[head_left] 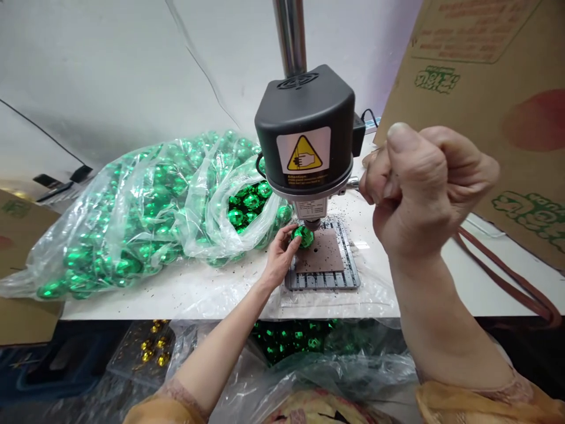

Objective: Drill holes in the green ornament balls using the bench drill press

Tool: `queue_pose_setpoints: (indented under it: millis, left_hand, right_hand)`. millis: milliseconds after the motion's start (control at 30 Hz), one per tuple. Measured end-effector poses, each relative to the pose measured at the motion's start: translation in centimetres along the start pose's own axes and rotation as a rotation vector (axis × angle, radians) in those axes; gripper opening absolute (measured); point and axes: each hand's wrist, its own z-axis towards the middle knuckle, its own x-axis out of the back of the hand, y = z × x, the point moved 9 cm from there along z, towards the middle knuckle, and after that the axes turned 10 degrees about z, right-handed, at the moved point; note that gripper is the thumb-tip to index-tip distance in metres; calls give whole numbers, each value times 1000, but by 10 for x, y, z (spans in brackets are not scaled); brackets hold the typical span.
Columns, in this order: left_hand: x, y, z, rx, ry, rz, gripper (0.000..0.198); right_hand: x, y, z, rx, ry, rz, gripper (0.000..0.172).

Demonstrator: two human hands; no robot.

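My left hand [279, 254] pinches a shiny green faceted bauble [303, 237] between thumb and fingers. The bauble sits right under the chuck [312, 224] of a small black drill press [304, 129]; whether a bit touches it is hidden. Beneath it a brown board [327, 259] lies on the slotted metal base [324, 282], dotted with dark specks. My right hand [430, 182] is closed in a fist around the press's lever handle [352, 183], of which only a short metal piece shows.
A clear plastic bag [176, 212] full of green baubles lies left of the press, its mouth facing the press. Cardboard boxes [481, 118] stand at right and left. More green baubles [295, 341] are in plastic below the table edge. Gold baubles [154, 344] lie lower left.
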Motion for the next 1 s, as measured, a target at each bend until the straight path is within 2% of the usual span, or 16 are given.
queue_pose_setpoints:
  millis: [200,367,467,567,867,1000]
  left_hand:
    - [-9,-3,2,-60,-15,127,45]
    - [-9,-3,0,-96,-13,209,48]
    - [-9,1,-2,-128,-20,300,55]
    - [-15,7,-4,-167,-63,379,54]
    - [-21,0,-7,-106,-104,331,56]
    - [-21,-4,-6,-104,-104,311,55]
  right_hand:
    - [-2,0,-1,-23,-6,8,44]
    - [-3,-1,-1,-27,-19,17,43]
    - [-3,-1,-2,-28,-26,18,42]
    - [-2,-2,-1,-15,-19,19,43]
    - [-1,0,-4,-9,-32,23,44]
    - [2,-6,-15,45,21,-18,47]
